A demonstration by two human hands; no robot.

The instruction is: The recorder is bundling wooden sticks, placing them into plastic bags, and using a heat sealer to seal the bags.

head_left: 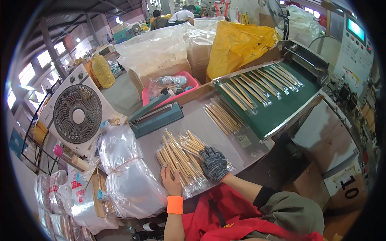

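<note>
Left hand: the bare left hand [171, 181], orange wristband [175, 204] at the wrist, lies flat with fingers spread narrow on the near-left side of the chopstick packets [181, 160], pressing rather than gripping.
Right hand: the right hand [214, 162], in a dark knitted glove, rests palm down on the right side of the same heap, fingers loosely curled over it; whether any packet is pinched underneath I cannot tell.
Chopstick packets: a loose pile of clear sleeves holding pale wooden sticks, at the near edge of the desk [201, 120], squeezed between the two hands, seemingly to keep the slippery sleeves gathered and aligned.
Second bundle: more packets [223, 116] lie near the desk's right edge, just beside the conveyor.
Conveyor: a green belt [277, 100] tilts up from the desk's right edge, carrying packets [261, 83] side by side in a row.
Heat sealer: a teal sealer [155, 116] sits at the desk's far-left corner, arm raised.
Pink tray: a tray [169, 86] behind the sealer; its wrapped contents are hard to make out.
Plastic bags: a tied bunch of clear bags [124, 172] slumps off the desk's left edge.
Fan: a white fan [78, 114] stands left of the desk.
Hidden: the desk's near edge disappears under the red apron [225, 219].
</note>
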